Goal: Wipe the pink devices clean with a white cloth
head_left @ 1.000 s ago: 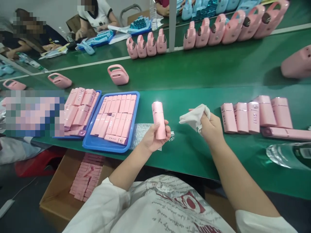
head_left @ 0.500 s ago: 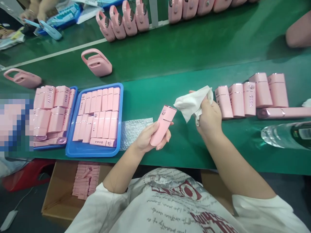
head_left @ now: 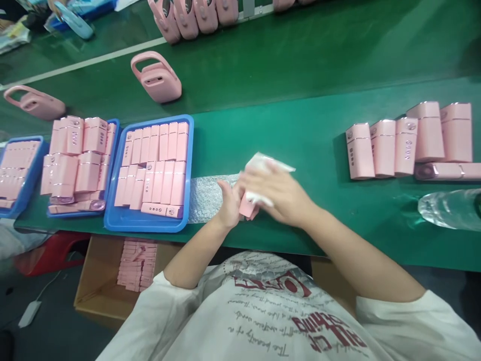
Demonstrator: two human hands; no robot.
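My left hand (head_left: pixel 228 206) is closed around a small pink handheld device (head_left: pixel 246 207), of which only the lower end shows; the thumb sticks up. Over the device lies my right hand (head_left: pixel 283 193), somewhat blurred, pressing a white cloth (head_left: pixel 258 161) against it. Cloth edges poke out above and below the right fingers. Under and beside the left wrist is a sheet of bubble wrap (head_left: pixel 206 198) on the green table. Just left of that stands a blue tray (head_left: pixel 143 223) with rows of similar pink devices.
A second blue tray (head_left: pixel 65 213) is heaped with pink devices, and another tray (head_left: pixel 28 193) sits farther left. Several upright pink devices (head_left: pixel 383 150) stand at right, near a clear bottle (head_left: pixel 439 210). Looped pink items (head_left: pixel 160 82) rest behind. A cardboard box (head_left: pixel 97 281) is below the table.
My right hand has come left with the cloth and now covers the pink device in my left hand. The view has shifted, showing more of the far-left tray.
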